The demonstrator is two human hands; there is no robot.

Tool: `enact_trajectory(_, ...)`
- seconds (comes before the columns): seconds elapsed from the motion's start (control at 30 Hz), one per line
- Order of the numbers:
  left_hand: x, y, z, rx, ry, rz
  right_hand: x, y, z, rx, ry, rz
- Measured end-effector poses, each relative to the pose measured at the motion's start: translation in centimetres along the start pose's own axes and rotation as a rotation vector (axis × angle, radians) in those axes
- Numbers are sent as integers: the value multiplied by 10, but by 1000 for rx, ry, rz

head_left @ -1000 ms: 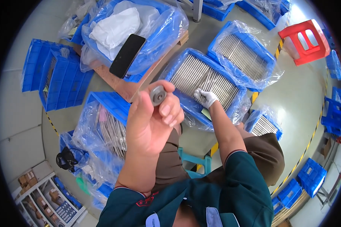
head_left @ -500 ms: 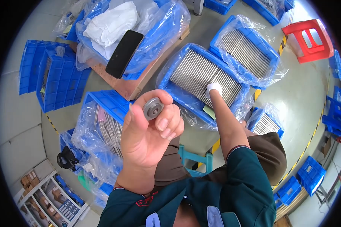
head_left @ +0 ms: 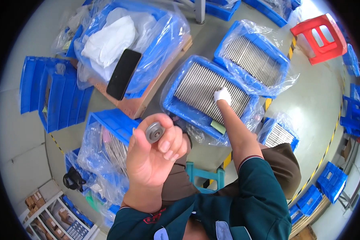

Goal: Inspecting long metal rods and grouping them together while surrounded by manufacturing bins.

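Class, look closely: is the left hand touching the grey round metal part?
Touching. The head view shows the left hand holding the grey round metal part, its rim against the curled forefinger.

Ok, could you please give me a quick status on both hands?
Left hand pinching grey metal disc. White-gloved right hand at metal rods in blue crate. Nothing visibly blocking either hand.

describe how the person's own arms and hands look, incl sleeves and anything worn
The left hand is bare, while the right hand wears a white glove that ends around the wrist. Both forearms are uncovered below short, dark green sleeves, with thin reddish and pale edging at the cuffs.
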State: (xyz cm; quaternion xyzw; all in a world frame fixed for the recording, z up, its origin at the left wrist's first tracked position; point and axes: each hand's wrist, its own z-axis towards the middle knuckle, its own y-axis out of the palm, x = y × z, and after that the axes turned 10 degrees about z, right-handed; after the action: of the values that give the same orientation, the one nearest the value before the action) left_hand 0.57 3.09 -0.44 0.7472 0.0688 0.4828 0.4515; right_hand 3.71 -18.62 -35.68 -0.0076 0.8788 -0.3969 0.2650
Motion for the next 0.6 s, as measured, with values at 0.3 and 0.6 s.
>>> enact_trajectory(0.3,-8,8,25,115,-78,-21,-47,-90,7,-33,-817,-36)
enact_trajectory(0.6,-16,7,41,214,-126,-44,-31,-142,163,144,-180,20)
